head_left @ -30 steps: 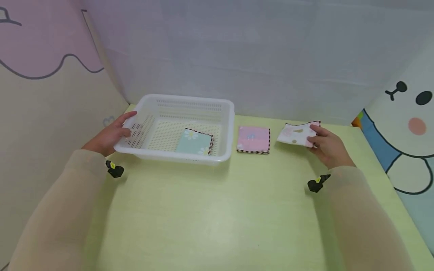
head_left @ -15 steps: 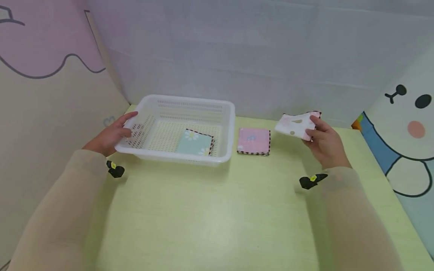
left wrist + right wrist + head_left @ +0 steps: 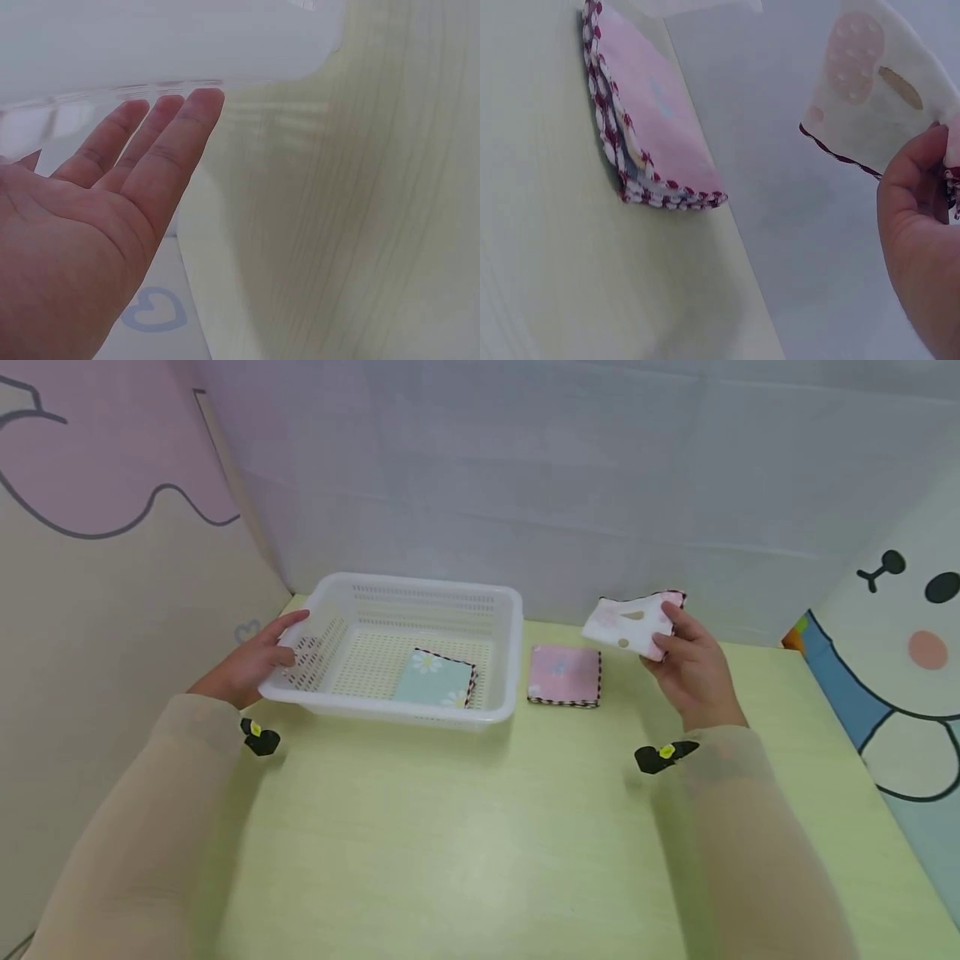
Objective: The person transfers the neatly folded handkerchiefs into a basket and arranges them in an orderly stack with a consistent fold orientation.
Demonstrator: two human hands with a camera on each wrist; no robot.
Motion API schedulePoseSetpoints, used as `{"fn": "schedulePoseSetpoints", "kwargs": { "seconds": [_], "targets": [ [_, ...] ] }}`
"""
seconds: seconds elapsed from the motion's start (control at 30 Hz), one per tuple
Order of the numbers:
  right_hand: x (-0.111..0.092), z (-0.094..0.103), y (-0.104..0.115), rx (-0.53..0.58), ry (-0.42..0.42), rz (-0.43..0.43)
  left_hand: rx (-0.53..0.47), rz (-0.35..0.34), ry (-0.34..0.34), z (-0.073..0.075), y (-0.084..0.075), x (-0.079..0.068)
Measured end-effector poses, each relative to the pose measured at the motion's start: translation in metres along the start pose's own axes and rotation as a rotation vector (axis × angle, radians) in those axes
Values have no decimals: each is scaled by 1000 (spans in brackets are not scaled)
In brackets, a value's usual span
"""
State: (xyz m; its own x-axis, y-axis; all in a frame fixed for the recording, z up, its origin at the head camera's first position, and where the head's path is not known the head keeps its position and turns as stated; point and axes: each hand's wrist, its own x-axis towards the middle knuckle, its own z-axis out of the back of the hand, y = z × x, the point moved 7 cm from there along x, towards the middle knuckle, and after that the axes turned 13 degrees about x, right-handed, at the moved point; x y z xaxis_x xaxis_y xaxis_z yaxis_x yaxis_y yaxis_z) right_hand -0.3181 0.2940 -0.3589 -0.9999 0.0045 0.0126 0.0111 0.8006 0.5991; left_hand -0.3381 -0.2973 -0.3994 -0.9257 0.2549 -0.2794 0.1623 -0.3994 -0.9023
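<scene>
A white plastic basket [image 3: 397, 711] with slotted walls stands at the back left of the table. My left hand [image 3: 247, 667] holds its left rim, thumb over the edge; in the left wrist view, several straight fingers [image 3: 174, 161] reach the wall from outside. Inside lies a folded mint-green handkerchief [image 3: 431, 681] with white daisies. To the basket's right, a folded pink handkerchief [image 3: 564, 675] with a dark-and-white stitched edge lies on the table. My right hand [image 3: 693, 672] pinches a folded white handkerchief [image 3: 626, 625] with pink and brown prints, raised above the table.
The pale yellow-green table [image 3: 450, 835] runs back to a whitish cloth wall [image 3: 525, 485]. A printed panel with a cartoon face [image 3: 911, 618] borders the right side. Another panel [image 3: 112, 610] rises close along the left, beside my left forearm.
My right hand has lifted the white handkerchief off the table's right side and carried it up and leftward, nearer the pink one. My left hand and the basket stay put.
</scene>
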Motion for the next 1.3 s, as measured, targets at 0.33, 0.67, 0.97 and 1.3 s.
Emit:
{"fn": "schedulePoseSetpoints", "kwargs": {
  "seconds": [0.33,0.67,0.97,1.3],
  "targets": [
    [5,-20,-16,53,75,21,9,-11,-3,-1,0,1],
    [-1,-45,-35,16,155,23,0,20,-9,0,5,0],
    [-3,-71,-54,7,206,21,-5,3,-19,2,3,-1],
    [-3,-92,-77,29,234,4,-10,13,-1,0,3,-1]
  ]
}}
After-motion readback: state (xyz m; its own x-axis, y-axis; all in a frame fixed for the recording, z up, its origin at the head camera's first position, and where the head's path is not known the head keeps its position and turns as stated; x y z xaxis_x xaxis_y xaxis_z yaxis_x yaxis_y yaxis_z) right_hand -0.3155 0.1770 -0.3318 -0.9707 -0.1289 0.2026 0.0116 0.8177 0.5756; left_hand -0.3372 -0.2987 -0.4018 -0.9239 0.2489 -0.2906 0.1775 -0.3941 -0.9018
